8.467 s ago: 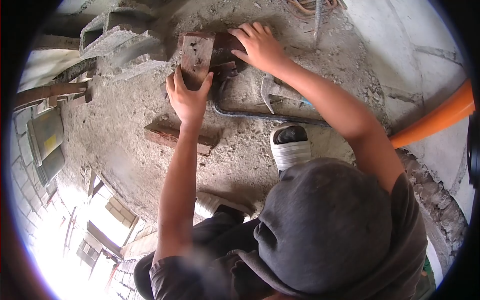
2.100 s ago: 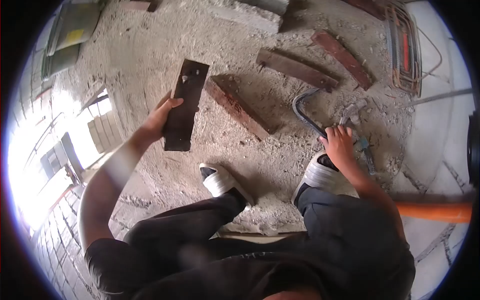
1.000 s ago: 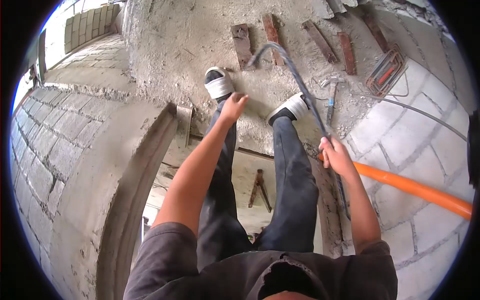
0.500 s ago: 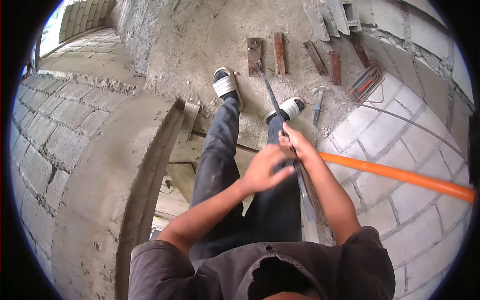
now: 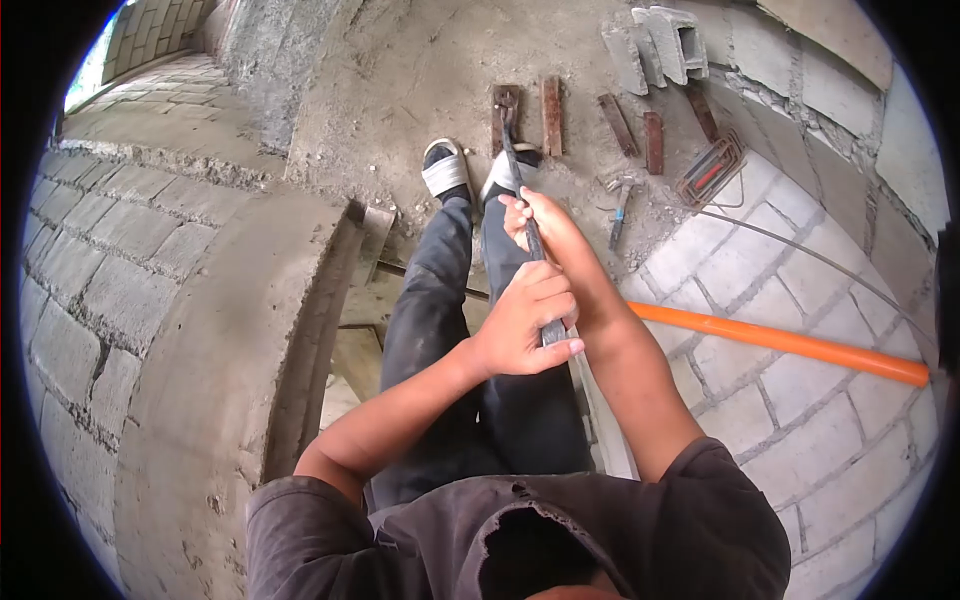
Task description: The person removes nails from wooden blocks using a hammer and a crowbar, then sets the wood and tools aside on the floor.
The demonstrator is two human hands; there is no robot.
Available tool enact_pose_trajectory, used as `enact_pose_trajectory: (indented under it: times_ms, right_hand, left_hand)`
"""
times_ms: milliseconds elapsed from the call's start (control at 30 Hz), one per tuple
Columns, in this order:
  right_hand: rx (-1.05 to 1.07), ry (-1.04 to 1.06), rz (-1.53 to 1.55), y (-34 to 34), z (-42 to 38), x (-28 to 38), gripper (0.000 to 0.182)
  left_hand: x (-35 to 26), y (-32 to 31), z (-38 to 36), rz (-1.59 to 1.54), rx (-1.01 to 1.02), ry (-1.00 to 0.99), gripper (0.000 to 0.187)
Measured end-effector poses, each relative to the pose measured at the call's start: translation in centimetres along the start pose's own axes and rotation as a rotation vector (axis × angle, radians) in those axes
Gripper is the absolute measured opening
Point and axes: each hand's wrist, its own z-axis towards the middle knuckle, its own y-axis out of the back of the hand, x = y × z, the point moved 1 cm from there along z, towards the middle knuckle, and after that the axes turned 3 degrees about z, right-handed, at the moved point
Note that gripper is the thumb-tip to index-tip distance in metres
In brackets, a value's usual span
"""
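My left hand (image 5: 530,318) is wrapped round the near end of a long dark metal bar (image 5: 514,160). Farther along the same bar, my right hand (image 5: 540,220) grips it with closed fingers. The bar's far tip rests at a rusty flat piece (image 5: 497,120) on the ground, just beyond my feet. One sandalled foot (image 5: 510,170) is beside the bar near that piece; the other foot (image 5: 445,172) stands to its left.
More rusty pieces (image 5: 552,117) lie to the right, with a hammer (image 5: 619,214) and a wire-wrapped frame (image 5: 712,170) nearby. An orange pipe (image 5: 780,342) crosses the block wall (image 5: 800,420) at right. Hollow blocks (image 5: 668,45) stand at the top; a concrete ledge (image 5: 220,340) is at left.
My left hand has closed round the bar, where it was open above it. The bar's upper part and my right hand have shifted left and forward. My right-side foot has moved left, beside the rusty piece.
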Motion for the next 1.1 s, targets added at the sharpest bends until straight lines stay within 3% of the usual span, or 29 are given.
enact_pose_trajectory:
  times_ms: [167,267,333,600,667,800,833,1100]
  right_hand:
    - [0.034,-0.042,0.106,-2.0,-0.3,0.6,0.031]
    - [0.046,-0.071,0.055,-2.7,-0.2,0.6,0.033]
    - [-0.046,0.037,0.168,-3.8,0.7,-0.2,0.022]
    - [-0.084,0.057,0.101,-4.8,0.0,-1.4,0.02]
    - [-0.11,0.092,0.09,-5.2,-0.7,-1.9,0.023]
    - [-0.156,0.121,0.049,-3.8,0.0,-2.2,0.035]
    - [-0.127,0.107,0.061,-3.3,-0.1,-2.3,0.019]
    - [-0.08,0.135,-0.017,0.9,0.7,-3.7,0.018]
  left_hand:
    - [0.2,1.5,1.8,-0.043,-0.031,-0.003,0.036]
    - [0.0,2.2,1.9,-0.064,-0.089,0.012,0.041]
    - [-0.5,2.7,1.8,-0.065,-0.12,0.039,0.044]
    - [-1.1,3.1,1.7,-0.038,-0.121,0.082,0.044]
    - [-1.3,2.9,1.5,-0.003,-0.106,0.107,0.054]
    - [-1.7,2.6,0.5,-0.02,-0.09,0.1,0.051]
    - [-1.7,2.6,0.0,-0.011,-0.049,0.1,0.045]
    - [-1.4,-0.4,-3.1,0.142,0.144,0.098,0.039]
